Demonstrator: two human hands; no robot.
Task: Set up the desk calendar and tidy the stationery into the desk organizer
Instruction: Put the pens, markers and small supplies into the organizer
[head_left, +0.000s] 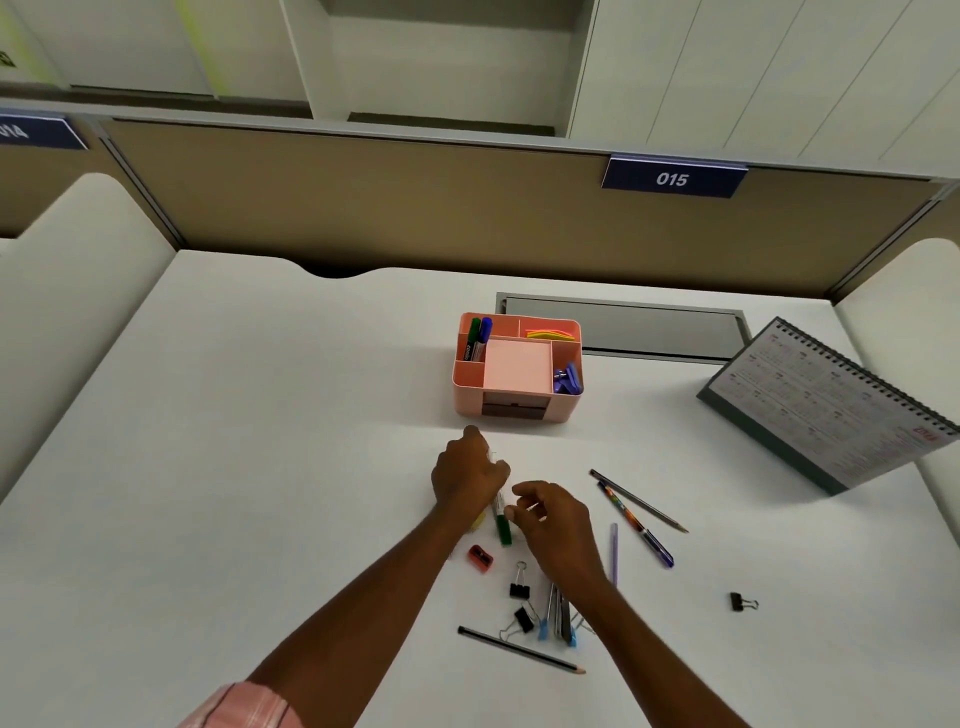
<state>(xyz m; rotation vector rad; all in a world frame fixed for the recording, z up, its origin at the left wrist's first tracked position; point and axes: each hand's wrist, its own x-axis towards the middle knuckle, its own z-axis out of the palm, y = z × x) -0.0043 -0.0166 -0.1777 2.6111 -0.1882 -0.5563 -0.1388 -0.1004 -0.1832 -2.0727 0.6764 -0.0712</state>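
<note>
Under the "015" tag, the left hand gripped a green marker near the pink organizer, the calendar stood rightward, and the right hand curled its fingers, their hold unclear.

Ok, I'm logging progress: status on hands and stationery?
Left hand grips green marker. Right hand beside it, grasp unclear. Calendar standing; pens, pencils, clips loose short of organizer.

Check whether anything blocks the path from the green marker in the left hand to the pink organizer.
Nothing visible does. The left hand grips the green marker, and only bare white desk lies between it and the pink organizer. Its back-left compartment already holds two markers.
</note>
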